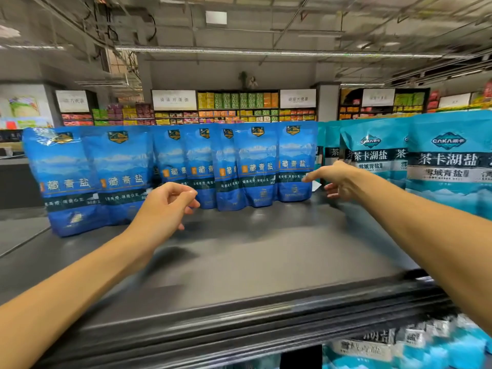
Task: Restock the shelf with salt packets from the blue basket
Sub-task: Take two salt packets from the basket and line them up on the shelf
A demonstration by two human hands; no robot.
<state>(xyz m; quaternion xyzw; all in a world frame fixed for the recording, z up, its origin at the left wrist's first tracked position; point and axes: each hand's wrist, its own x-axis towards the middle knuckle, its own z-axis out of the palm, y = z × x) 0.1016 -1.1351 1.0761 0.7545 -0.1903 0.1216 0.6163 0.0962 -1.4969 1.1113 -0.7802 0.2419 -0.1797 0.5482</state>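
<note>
Both hands empty — left hand (166, 206) loosely curled, right hand (336, 179) outstretched — by upright salt packets (255, 166); next packet should stand flush on shelf (239, 262).

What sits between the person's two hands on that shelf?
In the head view, only bare dark shelf lies between the left hand and right hand; the dark blue salt packets stand behind that gap.
</note>
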